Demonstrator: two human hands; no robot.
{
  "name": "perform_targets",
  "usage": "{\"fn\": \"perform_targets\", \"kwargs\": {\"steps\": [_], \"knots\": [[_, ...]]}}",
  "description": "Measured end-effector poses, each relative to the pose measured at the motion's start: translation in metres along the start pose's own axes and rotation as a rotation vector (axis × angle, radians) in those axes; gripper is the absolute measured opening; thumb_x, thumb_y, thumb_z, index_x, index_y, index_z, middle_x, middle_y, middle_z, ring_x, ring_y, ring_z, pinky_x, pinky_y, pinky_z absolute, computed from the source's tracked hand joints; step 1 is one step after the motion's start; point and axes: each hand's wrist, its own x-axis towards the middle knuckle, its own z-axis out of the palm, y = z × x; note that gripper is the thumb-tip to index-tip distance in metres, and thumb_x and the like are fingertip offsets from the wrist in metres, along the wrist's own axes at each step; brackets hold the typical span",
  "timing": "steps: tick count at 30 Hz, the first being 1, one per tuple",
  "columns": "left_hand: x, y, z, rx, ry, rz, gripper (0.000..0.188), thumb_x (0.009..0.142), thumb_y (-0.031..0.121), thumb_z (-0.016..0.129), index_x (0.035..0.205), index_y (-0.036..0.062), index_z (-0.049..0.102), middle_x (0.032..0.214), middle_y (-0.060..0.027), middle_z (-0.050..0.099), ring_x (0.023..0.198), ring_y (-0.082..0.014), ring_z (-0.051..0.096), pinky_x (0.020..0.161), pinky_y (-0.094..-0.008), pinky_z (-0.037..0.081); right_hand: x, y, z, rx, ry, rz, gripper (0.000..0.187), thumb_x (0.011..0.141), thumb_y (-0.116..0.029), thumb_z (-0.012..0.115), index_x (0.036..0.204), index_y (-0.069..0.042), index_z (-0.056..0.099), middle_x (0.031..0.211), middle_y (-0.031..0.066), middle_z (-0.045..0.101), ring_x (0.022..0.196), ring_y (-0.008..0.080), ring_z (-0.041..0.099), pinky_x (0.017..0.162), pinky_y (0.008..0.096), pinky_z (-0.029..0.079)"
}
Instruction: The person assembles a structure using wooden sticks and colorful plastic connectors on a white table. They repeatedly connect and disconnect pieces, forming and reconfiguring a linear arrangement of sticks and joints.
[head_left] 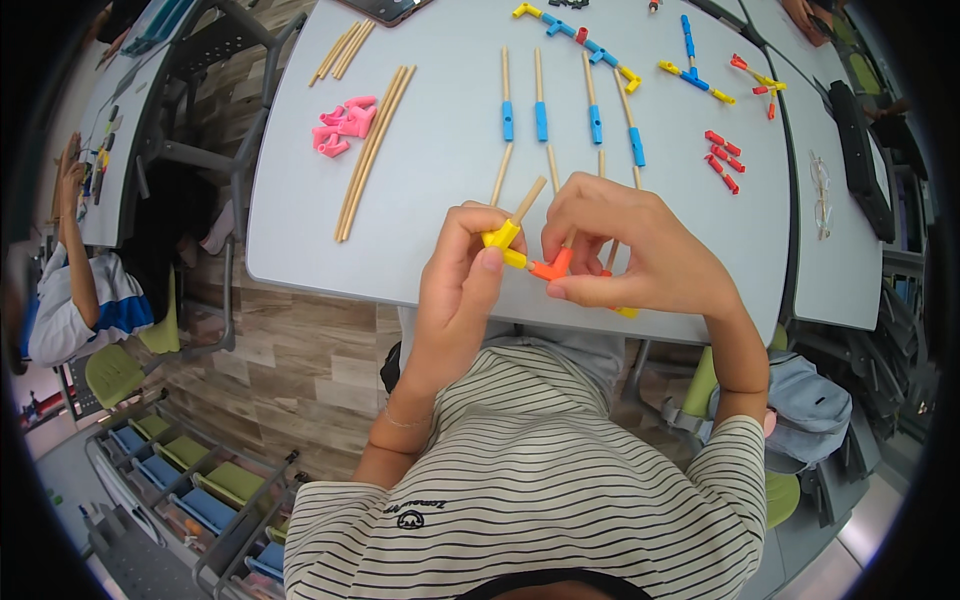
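Two hands: near the centre of the frame, left hand and right hand, each closed in a fingertip pinch, apparently for fine alignment.
Left pinch: thumb and forefinger closed on a yellow branched connector, from which a wooden dowel rises; the thumb lies below, probably to steady it.
Right pinch: thumb and fingers closed on an orange-red elbow connector, its end facing the yellow one; whether they are joined cannot be told.
Beneath the right hand: further dowels, partly hidden.
Blue sleeves: four straight blue connectors on dowels, side by side above the hands, seemingly spaced for easy reach.
Pink connectors: a heap at upper left, beside long dowels, apparently sorted by kind.
Red connectors: a cluster at upper right.
Built pieces: a blue-and-yellow chain at top, perhaps set aside for working room.
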Motion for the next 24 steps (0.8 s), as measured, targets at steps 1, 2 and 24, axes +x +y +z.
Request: {"fn": "perform_targets", "kwargs": {"steps": [1, 2, 24], "knots": [[-0.001, 0.000, 0.000, 0.066, 0.012, -0.005, 0.027, 0.107, 0.031, 0.044, 0.106, 0.0050, 0.051, 0.092, -0.0050, 0.054, 0.086, -0.0128, 0.047, 0.078, -0.0275, 0.038, -0.001, 0.000, 0.001, -0.022, 0.011, -0.021, 0.023, 0.078, -0.013, 0.080, 0.096, -0.004, 0.070, 0.097, 0.0023, 0.060, 0.062, 0.0063, 0.060, 0.056, 0.0222, 0.045], [0.000, 0.000, -0.003, 0.175, -0.030, 0.005, 0.025, 0.107, 0.029, 0.044, 0.104, 0.0049, 0.051, 0.092, -0.0049, 0.053, 0.085, -0.0126, 0.046, 0.077, -0.0275, 0.037, -0.003, -0.002, 0.001, -0.095, 0.019, -0.038, 0.020, 0.077, -0.011, 0.079, 0.094, -0.004, 0.070, 0.097, 0.0024, 0.059, 0.061, 0.0059, 0.059, 0.055, 0.0217, 0.045], [-0.013, -0.019, -0.041, 0.585, -0.067, 0.028, 0.007, 0.096, 0.001, 0.058, 0.100, 0.0056, 0.060, 0.124, -0.0092, 0.071, 0.118, -0.0230, 0.052, 0.097, -0.0353, 0.047, -0.009, 0.019, -0.024, -0.078, 0.086, -0.068, 0.012, 0.078, -0.012, 0.075, 0.086, -0.004, 0.071, 0.089, 0.0024, 0.060, 0.054, 0.0044, 0.057, 0.052, 0.0200, 0.044]]}}
